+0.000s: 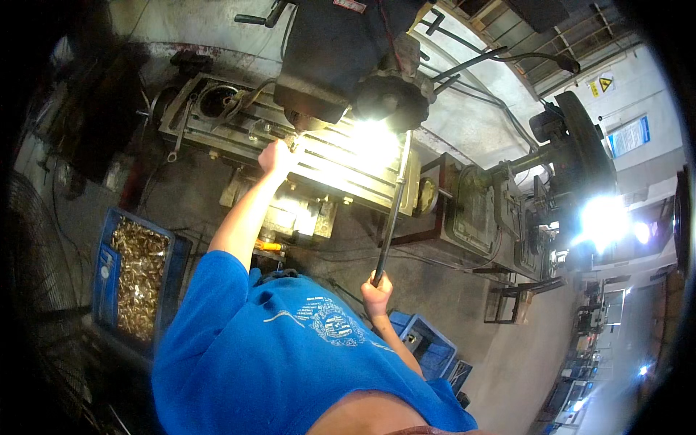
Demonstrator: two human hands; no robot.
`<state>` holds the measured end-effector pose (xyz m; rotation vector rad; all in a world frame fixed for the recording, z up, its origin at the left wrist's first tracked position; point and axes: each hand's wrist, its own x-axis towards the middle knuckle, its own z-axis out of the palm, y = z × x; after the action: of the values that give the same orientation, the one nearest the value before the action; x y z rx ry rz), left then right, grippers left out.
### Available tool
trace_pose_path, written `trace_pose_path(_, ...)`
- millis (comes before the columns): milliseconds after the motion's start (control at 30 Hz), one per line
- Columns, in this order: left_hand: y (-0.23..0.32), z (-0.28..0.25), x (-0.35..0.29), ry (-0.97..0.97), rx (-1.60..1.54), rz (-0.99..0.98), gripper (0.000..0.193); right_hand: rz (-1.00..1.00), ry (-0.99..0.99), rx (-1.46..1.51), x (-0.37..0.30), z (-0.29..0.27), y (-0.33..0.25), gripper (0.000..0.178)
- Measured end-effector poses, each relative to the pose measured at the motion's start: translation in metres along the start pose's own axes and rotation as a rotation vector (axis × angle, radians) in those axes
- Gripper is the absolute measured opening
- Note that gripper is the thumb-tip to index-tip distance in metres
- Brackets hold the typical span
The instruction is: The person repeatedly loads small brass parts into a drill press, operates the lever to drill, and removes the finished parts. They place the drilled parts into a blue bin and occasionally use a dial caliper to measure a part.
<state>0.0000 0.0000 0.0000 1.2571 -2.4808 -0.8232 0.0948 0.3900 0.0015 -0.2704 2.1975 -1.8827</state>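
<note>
While hands point(375, 291) work, floor point(464, 319) spreads beyond table edge point(312, 188).

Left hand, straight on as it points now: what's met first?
Likely the round spindle end under the dark machine head, just beyond the left hand; depth is unclear, so it might pass beneath, over the slotted table.

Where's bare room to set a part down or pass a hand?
The floor between the right blue crate and the metal stand. Crowded: the slotted worktable, with wrench and round fixture at its left end, left hand in front, and the lever in the right hand crossing its right end. Glare hides its middle.
</note>
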Motion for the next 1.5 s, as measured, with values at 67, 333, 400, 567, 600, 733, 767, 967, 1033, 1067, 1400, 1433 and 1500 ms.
trace_pose_path(67,-0.002,0.000,0.001,0.006,-0.012,0.006,0.068,0.012,0.004,-0.009,0.000,0.002,0.001,0.017)
trace_pose_path(333,-0.002,-0.005,0.000,0.012,0.039,0.005,0.063,-0.025,0.022,-0.068,-0.001,0.007,0.002,0.013)
trace_pose_path(400,-0.001,-0.005,-0.001,0.002,0.040,0.002,0.063,-0.028,0.016,-0.063,-0.001,0.008,0.000,0.013)
trace_pose_path(567,0.002,-0.008,-0.003,-0.027,0.035,-0.011,0.063,-0.008,0.013,-0.034,-0.002,0.008,-0.006,0.013)
trace_pose_path(600,0.001,-0.007,-0.003,-0.017,0.038,-0.011,0.063,-0.013,0.009,-0.037,-0.002,0.007,-0.006,0.013)
trace_pose_path(733,-0.002,-0.005,-0.002,-0.001,0.045,0.001,0.064,-0.023,0.005,-0.044,-0.002,0.009,-0.010,0.013)
trace_pose_path(767,-0.002,-0.005,-0.002,-0.003,0.045,0.008,0.064,-0.024,0.007,-0.044,-0.002,0.010,-0.012,0.013)
trace_pose_path(967,0.001,-0.009,-0.004,0.003,0.016,0.017,0.063,-0.042,0.011,-0.087,0.000,0.008,-0.003,0.013)
trace_pose_path(1033,0.001,-0.008,-0.004,0.020,0.015,0.016,0.063,-0.054,0.012,-0.074,0.001,0.007,-0.001,0.013)
trace_pose_path(1067,0.001,-0.007,-0.004,0.029,0.014,0.016,0.063,-0.061,0.012,-0.068,0.001,0.007,0.000,0.013)
trace_pose_path(1400,0.001,-0.007,-0.004,0.034,-0.001,0.029,0.063,-0.053,0.021,-0.061,0.002,0.007,0.004,0.012)
trace_pose_path(1433,0.002,-0.008,-0.005,0.036,-0.001,0.030,0.063,-0.058,0.021,-0.066,0.003,0.006,0.006,0.012)
trace_pose_path(1500,0.002,-0.007,-0.005,0.038,-0.003,0.032,0.063,-0.062,0.026,-0.083,0.003,0.006,0.006,0.012)
